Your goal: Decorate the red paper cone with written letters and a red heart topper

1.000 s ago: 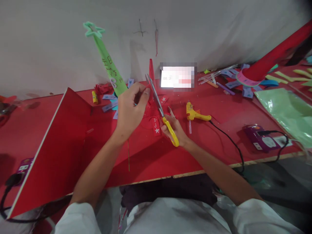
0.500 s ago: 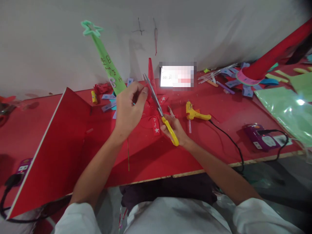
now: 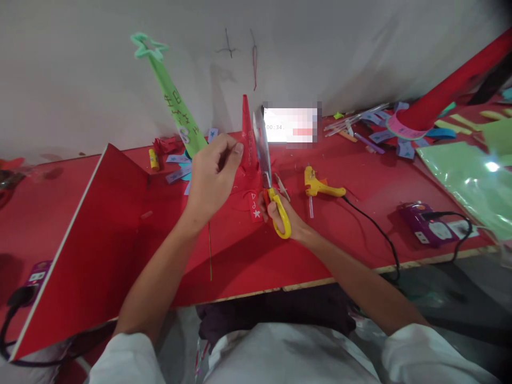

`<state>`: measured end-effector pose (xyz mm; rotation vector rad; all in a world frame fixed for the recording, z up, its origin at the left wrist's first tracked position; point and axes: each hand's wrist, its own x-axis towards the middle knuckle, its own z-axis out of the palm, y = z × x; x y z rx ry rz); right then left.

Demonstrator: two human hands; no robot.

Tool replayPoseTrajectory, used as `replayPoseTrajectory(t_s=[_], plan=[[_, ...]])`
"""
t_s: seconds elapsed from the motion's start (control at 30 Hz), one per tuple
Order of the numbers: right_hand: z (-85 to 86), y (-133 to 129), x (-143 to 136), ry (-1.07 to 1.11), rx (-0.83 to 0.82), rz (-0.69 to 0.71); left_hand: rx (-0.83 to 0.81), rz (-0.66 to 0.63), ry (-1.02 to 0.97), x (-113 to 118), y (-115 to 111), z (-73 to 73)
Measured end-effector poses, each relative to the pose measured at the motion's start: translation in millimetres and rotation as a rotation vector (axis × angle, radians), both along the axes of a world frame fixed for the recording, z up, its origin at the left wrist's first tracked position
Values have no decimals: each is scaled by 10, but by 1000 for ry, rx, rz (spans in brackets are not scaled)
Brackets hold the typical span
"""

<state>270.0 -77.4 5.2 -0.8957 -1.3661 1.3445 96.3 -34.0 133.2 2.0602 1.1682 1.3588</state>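
My right hand (image 3: 288,214) grips a pair of scissors (image 3: 264,154) by the yellow handle, blades up and slightly apart. My left hand (image 3: 214,173) is raised to their left, thumb and forefinger pinched; whatever it may hold is too small to make out. The blades stand apart from its fingertips. Just behind the scissors rises a slim red cone (image 3: 247,125) with pale writing. Beneath the hands lies a red paper tag (image 3: 256,208) with white marks and a star. A green cone (image 3: 176,104) topped by a fuzzy star outline leans behind my left hand.
A yellow glue gun (image 3: 318,184) lies on the red table, its cord running to a purple power box (image 3: 426,224). A red board (image 3: 92,256) stands at left. A lit phone (image 3: 290,126) leans against the wall. Green sheets (image 3: 460,176) lie at right.
The scissors have swung away from my left fingertips to the right, and now point more upright with their blades parted. My left hand has hardly moved.
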Motion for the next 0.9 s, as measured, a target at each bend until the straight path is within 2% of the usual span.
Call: replayPoseTrajectory(t_s=[0.2, 0.43, 0.7, 0.9], plan=[[-52, -17, 9, 89, -108, 48, 12, -5, 83, -2, -15, 32], [-53, -72, -12, 185, -223, 36, 60, -14, 121, 7, -15, 14], [-140, -17, 12, 63, -86, 35, 81, -4, 180, -10, -13, 20], [-135, -28, 21, 141, -145, 56, 52, 11, 182, -7, -28, 39]])
